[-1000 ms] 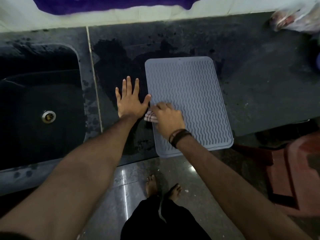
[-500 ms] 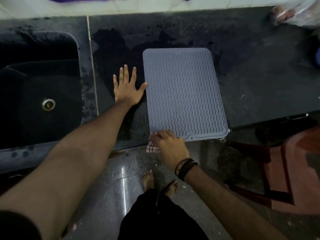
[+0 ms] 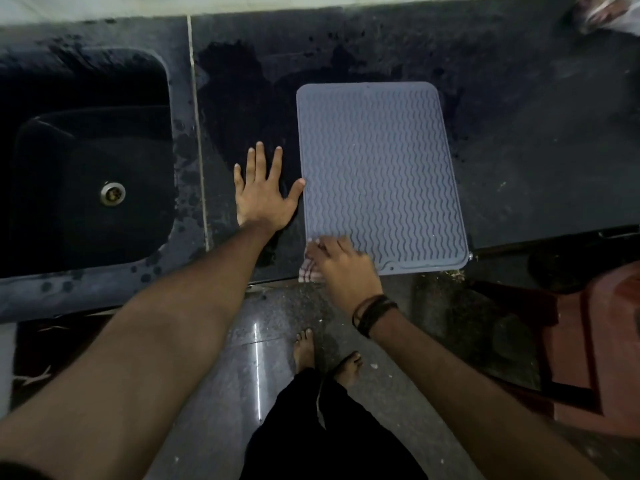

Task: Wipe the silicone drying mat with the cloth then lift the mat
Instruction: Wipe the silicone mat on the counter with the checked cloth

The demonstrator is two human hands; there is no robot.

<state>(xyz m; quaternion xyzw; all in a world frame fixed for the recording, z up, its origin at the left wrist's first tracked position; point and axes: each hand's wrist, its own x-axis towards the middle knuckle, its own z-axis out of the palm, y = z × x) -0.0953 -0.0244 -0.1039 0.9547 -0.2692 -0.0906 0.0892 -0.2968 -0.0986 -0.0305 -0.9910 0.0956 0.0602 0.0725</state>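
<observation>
**Operator A:** Report obscured items.

**Operator B:** The checked red-and-white cloth [image 3: 309, 270] was almost wholly covered by the right hand [image 3: 341, 268]; only a small patch showed at the hand's left side. A pale bundled object [image 3: 604, 12] at the top right corner was cut off by the frame and could not be identified. The black sink basin [image 3: 86, 174] interior was too dark to resolve, apart from its metal drain [image 3: 113, 193].

**Operator A:** Report grip status.

**Operator B:** The right hand was curled down over the cloth, pressing it onto the near left corner of the grey wave-ribbed silicone drying mat [image 3: 381, 174]. The left hand [image 3: 265, 195] lay flat with fingers spread on the dark wet stone countertop [image 3: 519, 133], holding nothing; its thumb tip touched the mat's left edge.

**Operator A:** Mat location?

**Operator B:** It lay flat on the countertop, right of the sink, its near edge at the counter's front edge.
</observation>
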